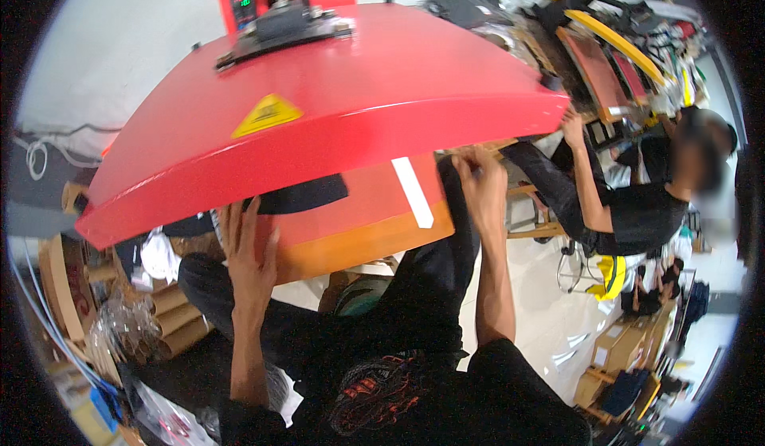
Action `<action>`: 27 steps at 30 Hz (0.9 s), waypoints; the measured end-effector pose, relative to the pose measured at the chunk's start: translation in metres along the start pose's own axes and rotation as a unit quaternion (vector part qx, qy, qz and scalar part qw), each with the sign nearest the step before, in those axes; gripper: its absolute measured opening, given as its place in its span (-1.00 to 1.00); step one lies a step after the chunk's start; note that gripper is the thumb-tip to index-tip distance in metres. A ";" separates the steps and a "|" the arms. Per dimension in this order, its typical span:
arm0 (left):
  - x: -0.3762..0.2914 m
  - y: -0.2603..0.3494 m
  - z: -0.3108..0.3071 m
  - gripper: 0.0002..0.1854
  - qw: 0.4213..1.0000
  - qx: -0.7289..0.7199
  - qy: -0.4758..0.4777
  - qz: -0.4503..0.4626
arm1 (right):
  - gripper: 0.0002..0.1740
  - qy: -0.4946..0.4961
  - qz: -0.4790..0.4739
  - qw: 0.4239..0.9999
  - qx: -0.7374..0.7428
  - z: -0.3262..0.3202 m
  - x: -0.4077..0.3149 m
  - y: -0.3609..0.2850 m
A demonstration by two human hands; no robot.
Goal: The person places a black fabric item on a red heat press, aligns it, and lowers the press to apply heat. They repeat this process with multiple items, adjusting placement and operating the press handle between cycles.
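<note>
A red heat press's upper plate (334, 87) with a yellow warning sticker covers the upper middle of the view. Below it lies the lower bed (370, 231), reddish with an orange front edge. On the bed are a piece of black fabric (311, 195), partly hidden under the plate, and a white strip (412, 192). My left hand (246, 237) rests at the bed's left side with fingers apart, by the black fabric; its fingertips are near the plate's edge. My right hand (483, 186) is just beyond the bed's right corner, fingers curled; whether it holds something cannot be told.
A co-worker (639, 207) in black sits at the right, one hand near the plate's right corner. Cardboard tubes (179, 320) and plastic wrap (122, 326) lie at lower left. Cluttered benches stand at upper right, cardboard boxes (618, 344) at lower right.
</note>
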State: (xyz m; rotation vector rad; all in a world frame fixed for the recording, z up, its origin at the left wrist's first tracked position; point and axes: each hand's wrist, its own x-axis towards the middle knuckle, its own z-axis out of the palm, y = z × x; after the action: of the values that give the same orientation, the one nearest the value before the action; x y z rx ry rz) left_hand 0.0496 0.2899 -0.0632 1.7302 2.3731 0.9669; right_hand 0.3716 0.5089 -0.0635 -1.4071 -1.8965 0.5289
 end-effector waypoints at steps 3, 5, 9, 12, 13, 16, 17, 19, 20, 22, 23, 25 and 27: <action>-0.011 0.012 -0.007 -0.49 0.999 -0.019 0.025 -0.022 | -0.80 -0.076 -0.076 0.994 -0.011 0.013 0.075 0.051; -0.023 0.019 -0.009 -0.52 0.996 -0.030 0.044 -0.066 | -0.79 -0.033 -0.202 0.979 -0.019 0.029 0.103 0.083; -0.049 0.033 -0.008 -0.55 0.987 -0.055 0.094 -0.119 | -0.78 -0.058 -0.167 0.982 -0.058 0.057 0.127 0.119; -0.061 0.038 -0.006 -0.56 0.980 -0.058 0.117 -0.148 | -0.77 -0.064 -0.151 0.984 -0.071 0.068 0.129 0.124; -0.064 0.038 -0.006 -0.57 0.984 -0.046 0.113 -0.129 | -0.77 -0.064 -0.150 0.984 -0.077 0.070 0.129 0.124; -0.066 0.038 -0.005 -0.59 0.989 -0.031 0.097 -0.108 | -0.76 -0.064 -0.141 0.985 -0.076 0.075 0.128 0.126; -0.065 0.037 -0.005 -0.59 0.990 -0.031 0.095 -0.102 | -0.75 -0.065 -0.139 0.986 -0.073 0.076 0.128 0.127; -0.063 0.038 -0.004 -0.60 0.990 -0.039 0.093 -0.100 | -0.75 -0.066 -0.132 0.987 -0.058 0.076 0.127 0.132; -0.061 0.039 -0.004 -0.60 0.989 -0.045 0.094 -0.104 | -0.74 -0.068 -0.124 0.989 -0.042 0.076 0.127 0.135; -0.058 0.042 -0.003 -0.60 0.988 -0.058 0.095 -0.109 | -0.73 -0.071 -0.104 0.992 0.002 0.070 0.127 0.139; -0.056 0.043 -0.002 -0.60 0.987 -0.065 0.095 -0.111 | -0.73 -0.074 -0.086 0.993 0.035 0.066 0.128 0.140; -0.051 0.044 -0.002 -0.61 0.987 -0.078 0.095 -0.108 | -0.72 -0.083 -0.018 0.985 0.153 0.053 0.128 0.139; -0.045 0.044 -0.004 -0.61 0.986 -0.089 0.096 -0.103 | -0.71 -0.102 0.070 0.948 0.294 0.038 0.127 0.128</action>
State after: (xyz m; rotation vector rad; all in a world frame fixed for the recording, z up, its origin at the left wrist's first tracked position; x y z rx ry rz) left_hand 0.1019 0.2564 -0.0521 1.3568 2.4273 1.3149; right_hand 0.4074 0.6736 -0.1388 -1.1161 -1.5970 1.2355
